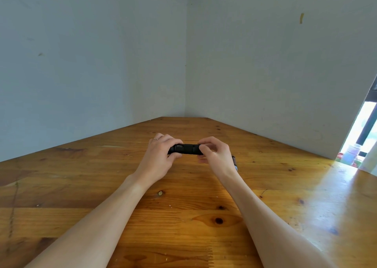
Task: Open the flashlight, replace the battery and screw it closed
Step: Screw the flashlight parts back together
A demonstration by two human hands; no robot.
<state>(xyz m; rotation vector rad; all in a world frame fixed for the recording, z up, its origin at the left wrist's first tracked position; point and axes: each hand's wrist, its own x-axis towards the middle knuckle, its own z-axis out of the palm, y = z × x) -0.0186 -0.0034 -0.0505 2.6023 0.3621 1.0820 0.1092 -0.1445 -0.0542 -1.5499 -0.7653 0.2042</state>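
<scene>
Flashlight (186,149) held level just above the wooden desk (183,216), near its middle, lying left-right between both hands. Left hand (158,157) wrapped round the left half of the barrel, thumb below, ring (155,139) on one finger. Right hand (217,153) pinching the right end with fingertips (204,149), looks like the cap end. Body still looks in one piece, no visible gap in the barrel. Reads as a twist step at the cap; cannot tell whether unscrewing or closing. Dark cylinder with a blue end, probably a battery (235,162), lying on the desk just beside the right wrist, mostly hidden; old or new cell unclear. Next move calls for holding the barrel fixed with the left, turning the cap with the right, keeping parts over the desk so nothing rolls off. Desk: varnished pine, knots, glare at right. Room: pale bare walls meeting in a corner behind, bright window opening (361,133) at far right.
</scene>
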